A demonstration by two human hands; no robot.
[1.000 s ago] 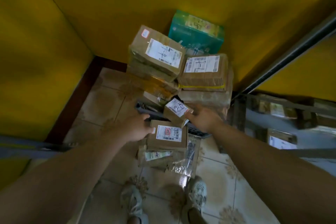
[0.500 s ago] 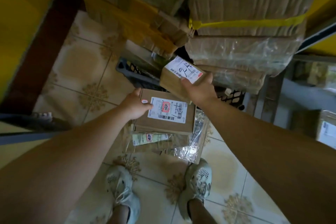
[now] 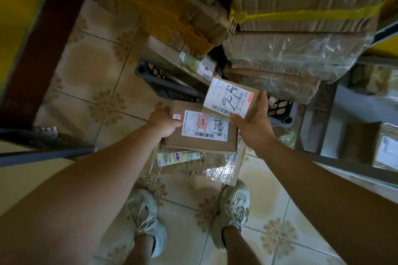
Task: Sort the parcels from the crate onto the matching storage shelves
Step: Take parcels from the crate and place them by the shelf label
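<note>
Right hand (image 3: 255, 129) fingers clamp the small parcel (image 3: 230, 99) hand-marked "2-1"; left hand (image 3: 162, 121) fingers grip the barcode-labelled carton (image 3: 202, 142) edge, open tiled floor (image 3: 94, 75) leftward.

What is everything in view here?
Small box: one, brown, white label, in right hand.
Flat box: one, brown, in left hand, atop wrapped parcels.
Wrapped parcels: a few, brown under clear film, beneath flat box.
Crate: one, dark grey, on floor ahead.
Big boxes: several, brown, piled over crate.
Shelf: one, grey, right side, holding parcels.
Floor: beige tiles, underfoot.
Shoes: two, pale grey, bottom.
Left hand: one, grips flat box.
Right hand: one, holds small box.
</note>
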